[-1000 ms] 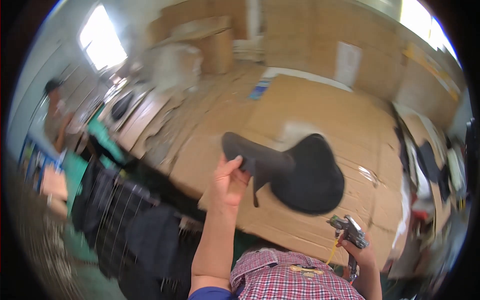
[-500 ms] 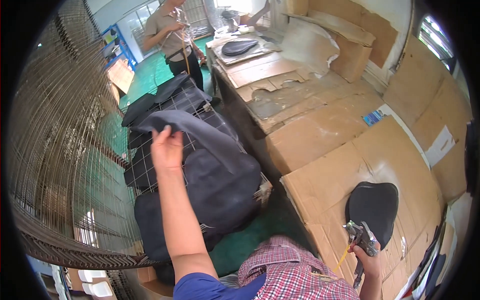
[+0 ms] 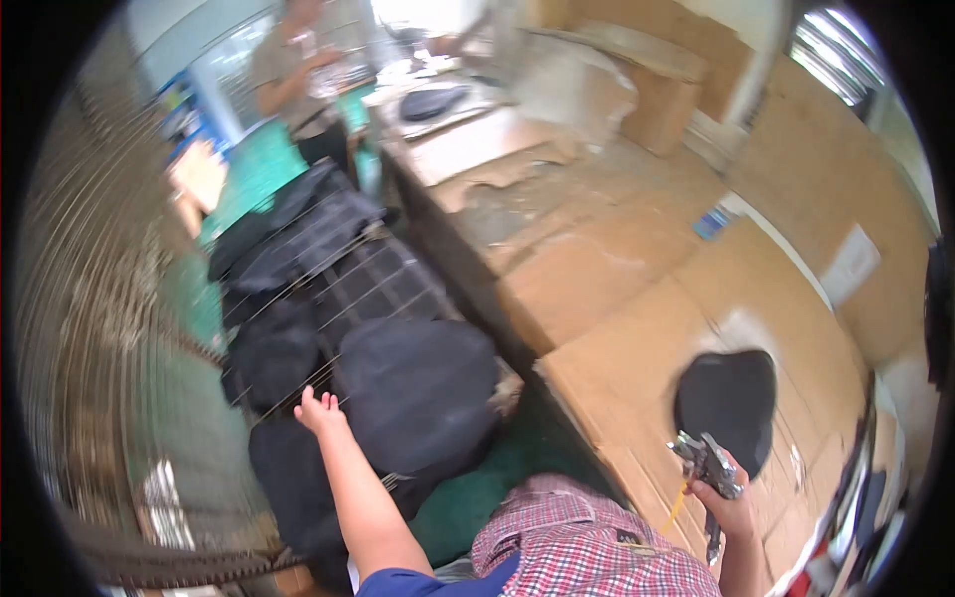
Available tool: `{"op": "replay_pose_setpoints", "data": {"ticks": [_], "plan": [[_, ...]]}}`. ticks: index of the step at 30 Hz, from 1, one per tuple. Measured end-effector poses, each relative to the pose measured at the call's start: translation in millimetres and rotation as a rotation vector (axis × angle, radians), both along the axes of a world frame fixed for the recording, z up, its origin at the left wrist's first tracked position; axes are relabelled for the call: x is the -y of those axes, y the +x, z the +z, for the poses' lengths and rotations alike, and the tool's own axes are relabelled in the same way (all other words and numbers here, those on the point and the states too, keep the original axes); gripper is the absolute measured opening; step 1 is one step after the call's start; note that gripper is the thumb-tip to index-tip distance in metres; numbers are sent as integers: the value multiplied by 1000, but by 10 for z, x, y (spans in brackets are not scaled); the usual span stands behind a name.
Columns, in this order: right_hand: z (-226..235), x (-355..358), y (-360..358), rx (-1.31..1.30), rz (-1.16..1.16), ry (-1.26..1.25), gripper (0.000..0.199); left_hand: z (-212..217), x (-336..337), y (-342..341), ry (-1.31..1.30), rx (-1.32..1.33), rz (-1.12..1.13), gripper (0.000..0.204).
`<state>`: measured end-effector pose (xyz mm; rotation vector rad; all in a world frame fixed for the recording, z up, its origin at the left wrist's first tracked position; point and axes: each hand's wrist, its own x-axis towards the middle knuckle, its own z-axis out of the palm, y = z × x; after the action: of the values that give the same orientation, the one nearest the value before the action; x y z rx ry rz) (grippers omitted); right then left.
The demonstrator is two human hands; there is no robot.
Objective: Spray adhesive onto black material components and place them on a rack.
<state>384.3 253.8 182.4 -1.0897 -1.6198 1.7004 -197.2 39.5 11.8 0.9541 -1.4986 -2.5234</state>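
Apparently empty, the left hand (image 3: 321,411) spreads blurred fingers near black pads (image 3: 418,393); the right hand (image 3: 729,505) grips a spray gun (image 3: 707,465).

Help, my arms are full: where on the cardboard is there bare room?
The cardboard is bare between the black piece and the cardboard's left edge, and beyond that piece toward the small blue item. It is crowded at the spray gun in the right hand, and on the wire rack, spread with dark pieces.
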Motion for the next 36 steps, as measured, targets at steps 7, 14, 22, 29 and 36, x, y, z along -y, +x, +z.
{"op": "replay_pose_setpoints", "data": {"ticks": [7,14,22,29,36], "plan": [[126,-107,714,173,-292,145,52,331,-1931,982,-10,-175,-488,72],[255,397,1700,199,-804,66,51,-147,-3922,2797,-42,-429,-1372,54],[-304,481,2720,189,-999,121,51,218,-4826,5803,-74,-263,-2051,17],[-1232,-250,4110,1045,-1234,191,56,597,-5535,8505,83,-233,-2392,10],[-2308,-1246,6937,248,-1308,211,54,281,-5626,10376,178,-95,-2603,11]]}}
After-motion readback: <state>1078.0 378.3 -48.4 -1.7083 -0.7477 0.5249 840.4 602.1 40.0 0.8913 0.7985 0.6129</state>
